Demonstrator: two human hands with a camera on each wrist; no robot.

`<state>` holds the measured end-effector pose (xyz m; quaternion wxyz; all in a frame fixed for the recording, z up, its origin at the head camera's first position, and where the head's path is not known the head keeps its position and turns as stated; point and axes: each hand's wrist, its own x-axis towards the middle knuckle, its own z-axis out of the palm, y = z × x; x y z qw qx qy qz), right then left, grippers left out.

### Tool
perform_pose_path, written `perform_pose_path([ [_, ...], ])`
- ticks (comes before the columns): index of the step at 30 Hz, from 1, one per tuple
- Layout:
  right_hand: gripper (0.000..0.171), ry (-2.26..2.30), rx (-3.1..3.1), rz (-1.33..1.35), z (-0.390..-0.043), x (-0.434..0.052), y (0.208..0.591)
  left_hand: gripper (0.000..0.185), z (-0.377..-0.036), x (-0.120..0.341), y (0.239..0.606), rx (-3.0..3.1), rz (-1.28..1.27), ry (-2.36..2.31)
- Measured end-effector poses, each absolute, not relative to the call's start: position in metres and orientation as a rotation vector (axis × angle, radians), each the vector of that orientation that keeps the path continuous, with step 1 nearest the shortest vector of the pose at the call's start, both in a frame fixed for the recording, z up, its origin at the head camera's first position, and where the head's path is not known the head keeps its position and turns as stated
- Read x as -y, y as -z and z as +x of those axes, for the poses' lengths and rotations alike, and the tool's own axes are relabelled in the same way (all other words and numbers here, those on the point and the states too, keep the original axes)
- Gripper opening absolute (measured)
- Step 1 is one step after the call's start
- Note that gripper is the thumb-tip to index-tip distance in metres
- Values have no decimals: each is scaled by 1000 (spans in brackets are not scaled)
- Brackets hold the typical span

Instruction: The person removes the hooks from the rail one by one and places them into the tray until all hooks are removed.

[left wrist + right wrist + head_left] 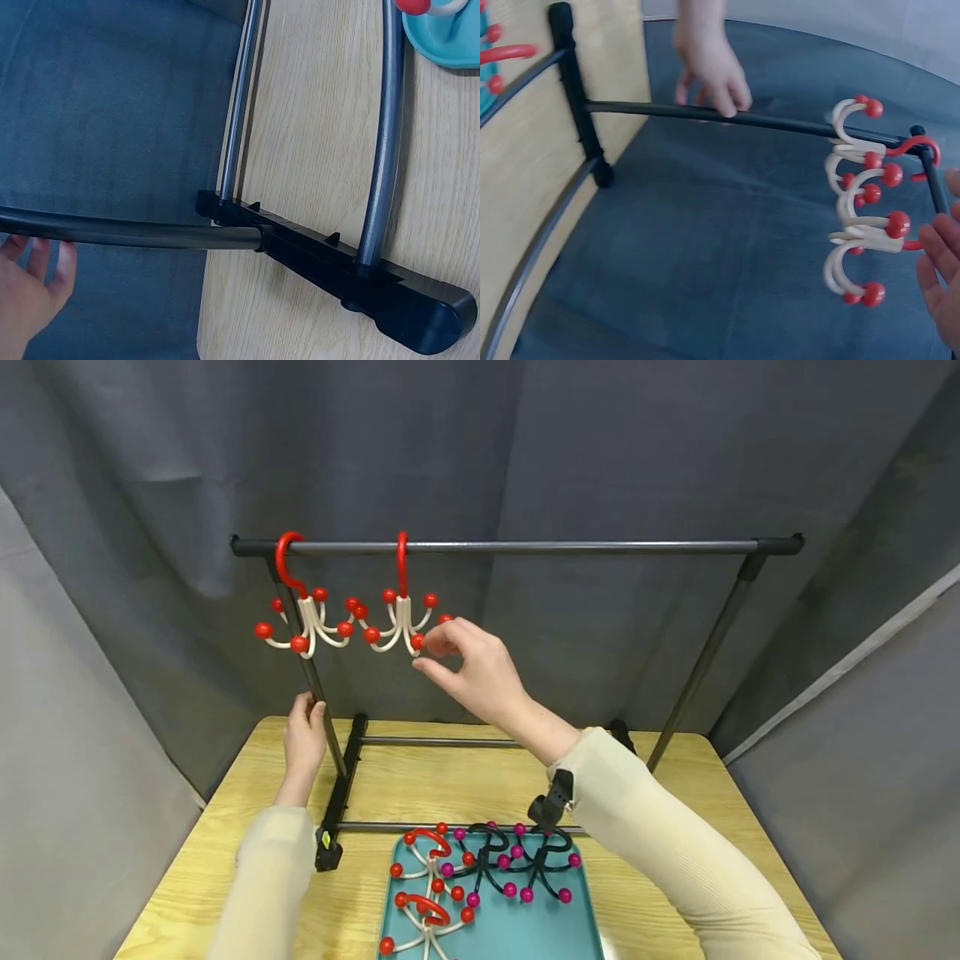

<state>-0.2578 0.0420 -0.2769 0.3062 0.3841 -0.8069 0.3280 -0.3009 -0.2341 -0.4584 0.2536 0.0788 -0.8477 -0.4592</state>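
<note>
Grey curtains [480, 452] hang in soft folds all around me, closing in the back and both sides. In front of me stands a pale wooden desk [697, 802] with visible grain, its far edge near the cloth. Light falls evenly, without hard shadows.

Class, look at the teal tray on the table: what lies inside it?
In the tray lie white hooks with red balls and black hooks with pink balls, tangled. The right sleeve and frame edge hide part of it.

Teal tray [525, 935], wooden table [420, 777]
</note>
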Motion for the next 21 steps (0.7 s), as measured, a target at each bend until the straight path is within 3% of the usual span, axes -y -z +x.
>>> perform_pose_path([
  [13, 28, -873, 2170, 687, -285, -7, 236, 32, -303, 241, 459, 2290, 253, 1266],
  [21, 34, -946, 2199, 627, -294, 10, 224, 34, -302, 245, 462, 2301, 246, 1246],
])
